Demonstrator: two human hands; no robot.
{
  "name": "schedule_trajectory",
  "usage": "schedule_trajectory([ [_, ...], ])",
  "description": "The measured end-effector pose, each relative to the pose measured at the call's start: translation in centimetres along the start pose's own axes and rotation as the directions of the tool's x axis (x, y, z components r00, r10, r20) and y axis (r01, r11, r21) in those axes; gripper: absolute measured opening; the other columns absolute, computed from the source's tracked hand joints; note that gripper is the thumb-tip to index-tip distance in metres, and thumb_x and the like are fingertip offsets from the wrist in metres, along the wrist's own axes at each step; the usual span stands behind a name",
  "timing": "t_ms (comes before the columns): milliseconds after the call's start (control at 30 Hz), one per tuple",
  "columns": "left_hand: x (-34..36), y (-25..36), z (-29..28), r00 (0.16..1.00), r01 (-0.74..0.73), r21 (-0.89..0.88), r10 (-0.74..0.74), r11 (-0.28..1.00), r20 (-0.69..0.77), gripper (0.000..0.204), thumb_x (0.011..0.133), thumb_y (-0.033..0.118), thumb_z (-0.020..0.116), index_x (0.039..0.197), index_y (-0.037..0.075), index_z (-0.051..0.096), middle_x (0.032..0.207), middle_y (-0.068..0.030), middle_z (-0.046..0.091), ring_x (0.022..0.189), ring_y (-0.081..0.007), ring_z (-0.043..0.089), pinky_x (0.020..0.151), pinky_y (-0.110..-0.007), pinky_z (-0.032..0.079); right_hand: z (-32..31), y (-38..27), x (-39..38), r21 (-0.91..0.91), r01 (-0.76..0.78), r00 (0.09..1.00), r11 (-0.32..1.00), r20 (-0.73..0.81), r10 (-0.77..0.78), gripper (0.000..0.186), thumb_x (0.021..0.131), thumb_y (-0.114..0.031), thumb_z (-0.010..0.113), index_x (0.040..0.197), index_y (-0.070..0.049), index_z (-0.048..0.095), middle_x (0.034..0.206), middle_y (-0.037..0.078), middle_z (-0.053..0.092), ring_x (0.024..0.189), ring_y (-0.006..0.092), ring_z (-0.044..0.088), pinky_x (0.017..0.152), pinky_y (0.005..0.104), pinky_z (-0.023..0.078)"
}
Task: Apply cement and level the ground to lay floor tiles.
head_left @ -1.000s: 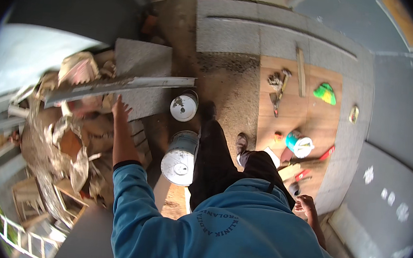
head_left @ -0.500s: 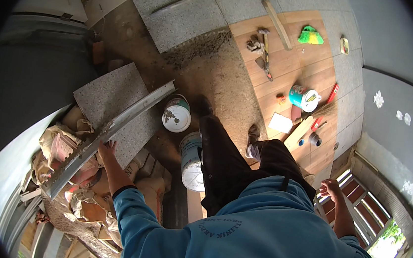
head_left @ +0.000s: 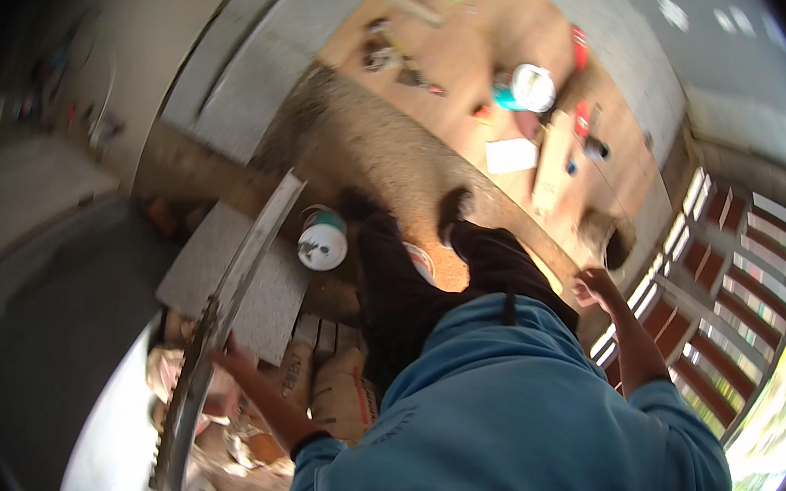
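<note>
Resting left hand (head_left: 231, 360) at edge of long metal channel (head_left: 241, 273); grip blurred, cannot tell whether closed on it | angling channel across grey slab (head_left: 271, 298), beside brown sacks (head_left: 341, 394); near bucket (head_left: 322, 247) at far end | holding right hand (head_left: 594, 289) well apart, by right thigh; fingers bent, closure unclear

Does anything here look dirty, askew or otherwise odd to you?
Yes: the long grey metal bar has dark, ragged crust along its edge, uneven against the smoother metal, and crosses the flat grey slab aslant. Dark smears also mar the round white bucket top nearby.
</note>
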State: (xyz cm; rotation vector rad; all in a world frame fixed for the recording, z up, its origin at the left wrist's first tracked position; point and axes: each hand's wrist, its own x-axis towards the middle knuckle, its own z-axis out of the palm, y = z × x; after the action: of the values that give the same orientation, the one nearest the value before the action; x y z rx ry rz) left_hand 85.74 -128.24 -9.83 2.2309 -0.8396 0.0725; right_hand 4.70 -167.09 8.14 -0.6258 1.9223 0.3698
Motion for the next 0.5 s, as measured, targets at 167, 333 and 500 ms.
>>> schedule_trajectory([
  [167,8.7,10.7,-4.0,0.951,-0.068,-0.039,0.077,0.997,0.300,0.033,0.095,-0.003,0.067,0.118,-0.014,0.047,0.101,-0.0277,0.066,0.087,-0.0319,0.071,0.083,-0.040,0.066,2.2,5.2,5.4,0.238,0.151,0.979,0.960,0.100,-0.179,0.028,0.095,-0.024,0.065,0.106,0.001,0.068,0.084,0.017,0.070,0.063,0.0253,0.071,0.056,0.0403,0.063],
  [333,13.3,26.6,0.5,0.928,0.056,-0.306,0.064,0.951,0.368,0.037,0.100,0.006,0.062,0.126,-0.014,0.044,0.121,-0.0336,0.058,0.107,-0.0373,0.068,0.089,-0.045,0.066,3.6,11.7,11.0,0.310,0.372,0.898,0.875,0.119,-0.424,0.024,0.086,-0.020,0.075,0.104,-0.003,0.072,0.096,0.012,0.073,0.083,0.0232,0.075,0.072,0.0365,0.063],
  [500,11.6,44.4,9.4,0.793,0.600,-0.590,-0.303,0.541,0.529,0.060,0.102,0.030,0.052,0.142,-0.011,0.034,0.139,-0.0289,0.048,0.124,-0.0465,0.055,0.102,-0.053,0.058,3.1,20.2,15.4,0.036,0.678,0.729,0.734,-0.164,-0.665,0.015,0.086,-0.012,0.071,0.096,-0.001,0.072,0.093,0.009,0.071,0.073,0.0180,0.074,0.062,0.0282,0.062],
])
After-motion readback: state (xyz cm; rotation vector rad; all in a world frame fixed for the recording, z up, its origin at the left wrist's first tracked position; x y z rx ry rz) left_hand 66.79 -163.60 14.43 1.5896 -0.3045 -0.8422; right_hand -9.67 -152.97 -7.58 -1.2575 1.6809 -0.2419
